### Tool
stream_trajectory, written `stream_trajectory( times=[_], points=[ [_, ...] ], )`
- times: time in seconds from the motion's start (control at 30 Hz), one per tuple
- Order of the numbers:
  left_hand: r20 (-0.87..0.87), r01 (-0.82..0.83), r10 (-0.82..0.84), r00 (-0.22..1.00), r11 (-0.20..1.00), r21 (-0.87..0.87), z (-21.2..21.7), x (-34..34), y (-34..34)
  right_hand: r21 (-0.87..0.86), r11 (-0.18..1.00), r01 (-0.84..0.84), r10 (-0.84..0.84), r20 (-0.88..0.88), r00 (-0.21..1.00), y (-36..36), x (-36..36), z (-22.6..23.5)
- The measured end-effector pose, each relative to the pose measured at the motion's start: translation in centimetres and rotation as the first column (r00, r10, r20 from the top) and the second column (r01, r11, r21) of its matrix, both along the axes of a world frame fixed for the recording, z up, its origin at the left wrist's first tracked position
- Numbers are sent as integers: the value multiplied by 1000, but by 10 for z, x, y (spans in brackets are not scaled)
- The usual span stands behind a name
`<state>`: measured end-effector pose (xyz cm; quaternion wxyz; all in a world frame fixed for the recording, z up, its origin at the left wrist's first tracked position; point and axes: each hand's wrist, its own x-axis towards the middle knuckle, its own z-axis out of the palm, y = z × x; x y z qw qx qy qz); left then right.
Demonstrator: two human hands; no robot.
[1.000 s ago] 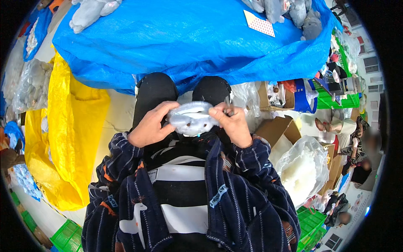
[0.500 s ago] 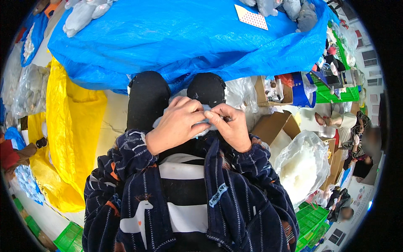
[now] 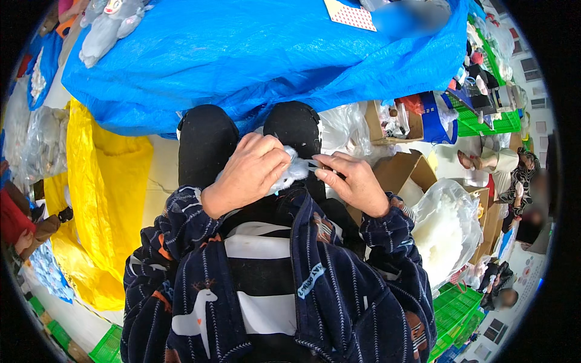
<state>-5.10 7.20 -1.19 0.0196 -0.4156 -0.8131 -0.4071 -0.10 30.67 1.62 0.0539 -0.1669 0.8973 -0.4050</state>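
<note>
Above my lap, a pale grey fluffy plush piece is gripped in my left hand, whose bent fingers cover much of it. My right hand is just to its right, thumb and forefinger pinched together. A thin pale bit shows at those fingertips beside the fluff; I cannot make out what it is. My dark-trousered knees are below and beyond the hands.
A blue tarp spreads ahead, carrying a grey plush toy and a dotted card. Yellow sheeting hangs at left. On the right are a cardboard box, a clear bag of white stuffing and green crates. Other people sit at both sides.
My right hand has drawn away to the right from my left, uncovering more of the plush piece. The left hand still grips it. The view has shifted slightly.
</note>
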Motion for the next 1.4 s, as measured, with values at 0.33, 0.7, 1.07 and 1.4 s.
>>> stream_trajectory(
  times=[0.33,0.7,1.07,1.4],
  points=[
    [-18,14,-13,1000,999,34,1,-5,1,156,986,-67,85,-109,990,-18,-10,-5],
    [526,-291,109,844,916,277,-8,-11,-10,-303,953,-25,32,16,999,-30,-10,-55],
    [181,-413,377,908,879,240,-12,6,-80,-601,700,386,-82,469,879,-52,-41,-65],
    [756,-725,-599,264,394,565,-31,10,-51,-676,581,453,-61,518,853,-78,-30,-33]
  ],
)
